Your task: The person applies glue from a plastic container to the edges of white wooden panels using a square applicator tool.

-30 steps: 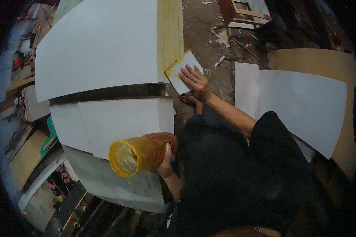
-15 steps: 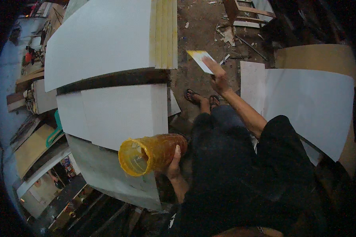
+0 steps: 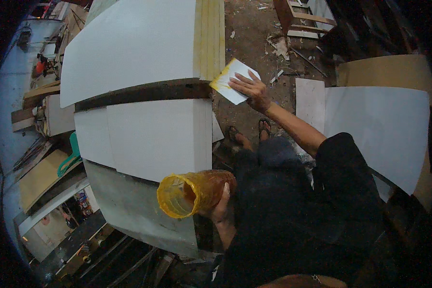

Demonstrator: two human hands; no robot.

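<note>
My left hand (image 3: 222, 207) is wrapped around a brownish, translucent plastic jar (image 3: 219, 183), tipped on its side. Its open mouth (image 3: 178, 197) points left and is crusted with yellow glue. In my right hand (image 3: 255, 92) is a flat white spreader card (image 3: 233, 92), its far-left edge smeared yellow. That edge is at the near right corner of a stack of yellow-coated strips (image 3: 210, 43); whether it touches them I cannot tell. The strips lie along the right side of a large white panel (image 3: 134, 48).
Nearer me, more white boards (image 3: 153, 137) lie stacked over a grey sheet (image 3: 139, 211). White and brown panels (image 3: 377, 129) lean at the right. A wooden frame (image 3: 305, 19) stands beyond, with scraps (image 3: 279, 46) on the floor. A green plastic chair (image 3: 72, 153) is at the left.
My right hand has swung left and nearer, bringing the card from over the floor to the strips' corner, its face now turned more upward. The view has shifted slightly; the left hand still grips the jar.
</note>
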